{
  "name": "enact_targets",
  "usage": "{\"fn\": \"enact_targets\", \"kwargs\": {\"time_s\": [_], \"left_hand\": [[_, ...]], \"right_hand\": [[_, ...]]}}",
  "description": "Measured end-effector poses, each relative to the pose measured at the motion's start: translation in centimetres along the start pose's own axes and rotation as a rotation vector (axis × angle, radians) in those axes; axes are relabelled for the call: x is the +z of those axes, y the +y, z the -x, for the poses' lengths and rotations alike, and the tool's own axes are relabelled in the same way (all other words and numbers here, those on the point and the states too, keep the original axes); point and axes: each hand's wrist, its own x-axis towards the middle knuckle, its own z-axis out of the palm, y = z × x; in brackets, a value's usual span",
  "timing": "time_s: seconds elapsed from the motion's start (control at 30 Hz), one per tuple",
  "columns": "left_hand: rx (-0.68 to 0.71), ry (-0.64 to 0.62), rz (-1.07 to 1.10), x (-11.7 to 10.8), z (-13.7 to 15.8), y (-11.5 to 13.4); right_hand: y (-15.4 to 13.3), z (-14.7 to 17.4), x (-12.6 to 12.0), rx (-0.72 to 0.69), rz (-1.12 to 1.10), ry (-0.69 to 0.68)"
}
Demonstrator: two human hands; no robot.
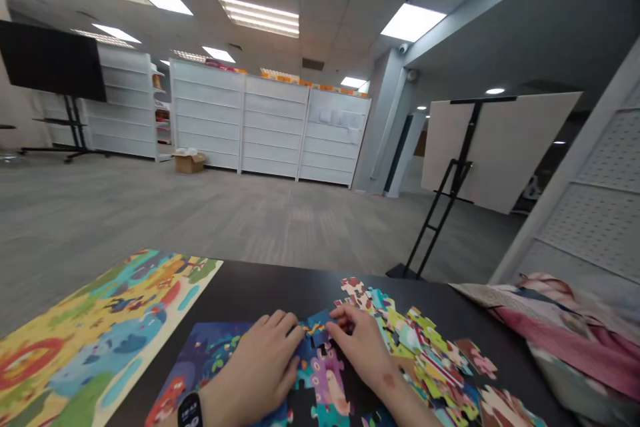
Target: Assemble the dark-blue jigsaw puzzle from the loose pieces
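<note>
My left hand [263,360] rests palm down over a partly joined jigsaw puzzle [210,340], its fingers lying loosely apart; a dark watch [191,409] is on that wrist. The puzzle shows a dark blue scene with a red figure at its lower left. My right hand [364,347] has thumb and forefinger at the edge of a blue puzzle piece [319,319], at the top of the joined part. Below it lies a joined section with a pink-purple creature [327,373], between both hands. My left hand covers part of the puzzle.
Many loose puzzle pieces [425,347] are heaped on the black table [270,280] right of my right hand. A yellow picture sheet [95,333] lies at the left. Bunched cloth [580,340] sits at the right edge. Beyond stand an easel board [500,147] and white shelves [270,127].
</note>
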Motion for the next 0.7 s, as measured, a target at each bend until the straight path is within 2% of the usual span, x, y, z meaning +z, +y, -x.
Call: {"fn": "enact_targets", "kwargs": {"time_s": [0.17,0.7], "left_hand": [[-0.01,-0.003,0.087,0.1,0.1,-0.3],[-0.018,-0.073,0.089,-0.2,0.2,0.0]], "right_hand": [[-0.7,0.2,-0.1,0.009,0.101,-0.003],[-1.1,0.8,-1.1,-0.08,0.304,-0.011]]}}
